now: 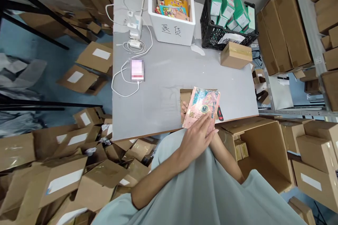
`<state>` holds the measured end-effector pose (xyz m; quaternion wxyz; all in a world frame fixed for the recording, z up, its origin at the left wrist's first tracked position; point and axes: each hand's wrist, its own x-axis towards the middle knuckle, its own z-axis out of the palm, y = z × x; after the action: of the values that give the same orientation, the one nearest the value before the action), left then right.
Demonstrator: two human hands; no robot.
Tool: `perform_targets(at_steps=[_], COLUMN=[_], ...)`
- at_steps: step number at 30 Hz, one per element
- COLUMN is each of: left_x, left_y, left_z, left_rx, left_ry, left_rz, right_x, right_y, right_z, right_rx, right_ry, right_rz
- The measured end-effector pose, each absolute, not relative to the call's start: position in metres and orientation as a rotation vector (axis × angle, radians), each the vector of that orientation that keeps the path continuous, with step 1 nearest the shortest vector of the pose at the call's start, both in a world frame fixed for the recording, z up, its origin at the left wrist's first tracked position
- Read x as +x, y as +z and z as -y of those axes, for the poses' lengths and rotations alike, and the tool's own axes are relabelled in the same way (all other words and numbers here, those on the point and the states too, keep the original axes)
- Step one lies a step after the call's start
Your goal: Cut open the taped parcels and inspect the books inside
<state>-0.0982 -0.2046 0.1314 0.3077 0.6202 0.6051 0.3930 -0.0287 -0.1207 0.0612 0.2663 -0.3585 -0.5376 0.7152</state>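
Note:
A pink book [202,103] with a pink-haired cartoon figure and a round emblem on its cover is tilted over the table's front edge. My right hand [183,108] grips it from beneath, most of the hand hidden, with fingertips showing at the book's left edge. On top of the cover, my left hand [198,132] lies with its fingers stretched out. Behind the book, a piece of brown cardboard [185,95] shows partly. A red and black tool [220,113], perhaps a cutter, lies just right of the book.
On the grey table [158,109] are a white foam box [171,30] of booklets, a black crate [211,37] of green-white boxes, a small carton [236,55] and a cabled device [137,69]. Cartons [105,179] crowd the left floor; an open large carton [266,158] stands right.

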Motion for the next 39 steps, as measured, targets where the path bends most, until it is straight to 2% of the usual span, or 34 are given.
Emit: perform_targets(at_steps=[3,15,19,23,32,39], left_x=[-0.097,-0.127,-0.150,-0.188,-0.224,-0.195], left_y=[0.127,0.125,0.132,0.134,0.104,0.094], left_z=[0.211,0.235,0.238,0.231,0.211,0.201], left_rx=[1.744,1.879,1.669,1.185,0.532,0.465], left_ry=[1.019,1.027,1.047,1.059,1.230,1.248], left_rz=[-1.658,-1.718,-1.639,-1.499,-1.505,-1.461], right_x=[-0.036,-0.073,-0.069,-0.058,-0.017,-0.001], right_y=[0.066,0.072,0.075,0.082,0.089,0.088], right_z=[0.123,0.153,0.163,0.164,0.135,0.121], right_rx=[-0.892,-1.010,-1.023,-1.084,-1.223,-1.209], right_ry=[2.250,2.224,2.179,2.094,1.681,1.580], right_rz=[1.125,0.987,0.820,0.691,1.134,1.199])
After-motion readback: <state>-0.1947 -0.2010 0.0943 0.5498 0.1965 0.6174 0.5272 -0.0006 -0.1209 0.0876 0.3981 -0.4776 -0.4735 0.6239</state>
